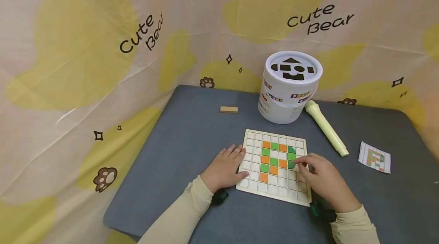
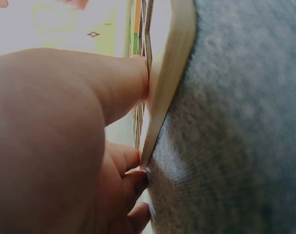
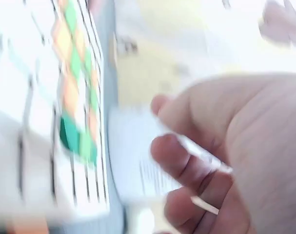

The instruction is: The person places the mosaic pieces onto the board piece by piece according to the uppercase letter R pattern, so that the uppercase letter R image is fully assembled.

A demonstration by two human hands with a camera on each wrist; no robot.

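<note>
A square wooden grid board (image 1: 253,186) lies on the table, with orange tiles (image 1: 263,177), green tiles (image 1: 274,146) and rounded dark green pieces (image 1: 291,149) in its squares. My left hand (image 1: 224,167) rests at the board's left edge, fingers spread. In the left wrist view, the thumb (image 2: 123,80) touches the top of the board (image 2: 168,73) and fingertips meet its side. My right hand (image 1: 320,177) hovers over the board's right side, near the lower dark green piece (image 1: 290,165). In the blurred right wrist view, its fingers (image 3: 169,153) are loosely bent with nothing visible between them.
Behind the board stands a white bucket (image 1: 279,110) with shaped holes in its lid. A pale yellow stick (image 1: 327,127) lies to its right, near a printed pattern card (image 1: 374,157). A small wooden block (image 1: 228,109) sits at the back left of the grey table (image 1: 164,160).
</note>
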